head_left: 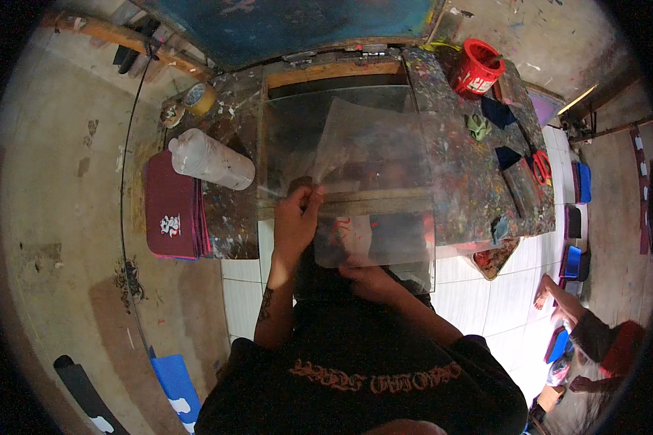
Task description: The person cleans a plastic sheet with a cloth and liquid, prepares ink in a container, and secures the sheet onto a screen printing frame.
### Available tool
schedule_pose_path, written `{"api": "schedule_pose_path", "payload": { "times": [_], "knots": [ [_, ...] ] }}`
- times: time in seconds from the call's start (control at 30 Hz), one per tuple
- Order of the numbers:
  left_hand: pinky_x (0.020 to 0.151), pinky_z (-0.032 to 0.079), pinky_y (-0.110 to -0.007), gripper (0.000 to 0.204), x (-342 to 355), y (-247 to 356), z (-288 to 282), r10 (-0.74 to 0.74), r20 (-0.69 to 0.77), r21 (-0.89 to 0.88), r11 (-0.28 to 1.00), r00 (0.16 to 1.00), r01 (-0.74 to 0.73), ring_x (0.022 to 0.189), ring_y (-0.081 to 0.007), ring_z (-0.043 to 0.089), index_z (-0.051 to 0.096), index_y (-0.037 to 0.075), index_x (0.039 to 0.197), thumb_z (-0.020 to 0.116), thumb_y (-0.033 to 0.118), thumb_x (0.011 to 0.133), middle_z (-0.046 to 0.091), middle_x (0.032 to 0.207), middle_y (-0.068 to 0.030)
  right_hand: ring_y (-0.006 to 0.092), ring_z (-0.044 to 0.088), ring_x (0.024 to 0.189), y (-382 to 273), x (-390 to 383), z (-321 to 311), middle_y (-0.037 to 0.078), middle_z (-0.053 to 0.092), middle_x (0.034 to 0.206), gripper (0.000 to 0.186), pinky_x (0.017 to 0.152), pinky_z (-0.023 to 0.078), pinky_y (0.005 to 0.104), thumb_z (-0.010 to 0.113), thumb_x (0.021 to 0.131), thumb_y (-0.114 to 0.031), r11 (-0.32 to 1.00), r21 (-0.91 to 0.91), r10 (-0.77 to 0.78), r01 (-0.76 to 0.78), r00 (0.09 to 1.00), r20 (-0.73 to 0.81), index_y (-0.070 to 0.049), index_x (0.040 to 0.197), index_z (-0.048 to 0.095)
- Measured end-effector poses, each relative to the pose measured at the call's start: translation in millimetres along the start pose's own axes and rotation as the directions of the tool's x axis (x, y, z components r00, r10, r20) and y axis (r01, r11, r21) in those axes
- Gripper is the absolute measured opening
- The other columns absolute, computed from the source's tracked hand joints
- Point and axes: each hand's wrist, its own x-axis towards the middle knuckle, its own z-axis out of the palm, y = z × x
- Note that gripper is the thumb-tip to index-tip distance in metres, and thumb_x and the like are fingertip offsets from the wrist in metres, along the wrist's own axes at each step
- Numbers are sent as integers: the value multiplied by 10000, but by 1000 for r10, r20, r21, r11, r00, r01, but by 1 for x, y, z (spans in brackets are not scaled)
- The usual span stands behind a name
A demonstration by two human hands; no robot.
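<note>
A thin see-through plastic sheet (374, 152) is held tilted in front of me, and the table shows through it. My left hand (297, 214) is closed on its left edge, thumb and fingers pinching it. At the bottom edge, my right hand (370, 281) also grips the sheet, with the fingertips partly hidden. Beneath it lies a larger clear pane (286, 119) over the opening of the paint-stained table (450, 196). Faint red marks show through the sheet near its lower part.
Left on the table stand a whitish plastic bottle (214, 161), stacked maroon pieces (168, 228) and a tape roll (199, 98). At right are a red bucket (479, 69), a green rag (478, 127) and red scissors (541, 168). A blue screen (297, 25) rises behind. Another person (595, 341) sits lower right.
</note>
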Motion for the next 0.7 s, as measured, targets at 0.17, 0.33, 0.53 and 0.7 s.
{"api": "schedule_pose_path", "payload": {
  "times": [0.17, 0.33, 0.53, 0.7],
  "knots": [
    [630, 493, -370, 409, 7, -28, 9, 3, 57, 50, 999, 998, -6, 664, -265, 674, 690, -22, 906, 651, 378, 987, 683, 727, -157, 175, 575, 1081, -28, -37, -20, 74, 642, 1148, 297, 969, 458, 372, 610, 1028, -247, 882, 461, -65, -97, 944, 323, -37, 1235, 645],
    [626, 502, -392, 419, -1, -37, 16, 2, 20, 89, 996, 1000, -4, 653, -266, 650, 663, -19, 981, 753, 385, 913, 684, 752, -112, 177, 613, 1112, -24, -61, -47, 76, 658, 1201, 346, 1001, 474, 349, 623, 981, -134, 656, 754, 326, -12, 906, -270, -16, 1306, 609],
    [1040, 391, -461, 892, -4, -56, -36, 177, -774, 216, 976, 608, -9, 1220, -313, 491, 413, -36, 1356, 936, 285, 708, 476, 1362, -195, 285, 690, 1056, 0, -51, -100, 155, 645, 1251, 414, 715, 624, 437, 531, 1019, -176, 310, 892, 378, 330, 818, -434, -9, 1397, 504],
    [1151, 311, -467, 1053, 47, -99, -82, 114, -833, 143, 990, 541, 12, 1330, -358, 444, 370, -41, 1453, 969, 279, 648, 462, 1420, -219, 261, 713, 961, -2, -37, -111, 151, 667, 1195, 382, 667, 618, 399, 540, 1022, -172, 376, 874, 345, 308, 828, -441, 10, 1357, 534]
  ]
}}
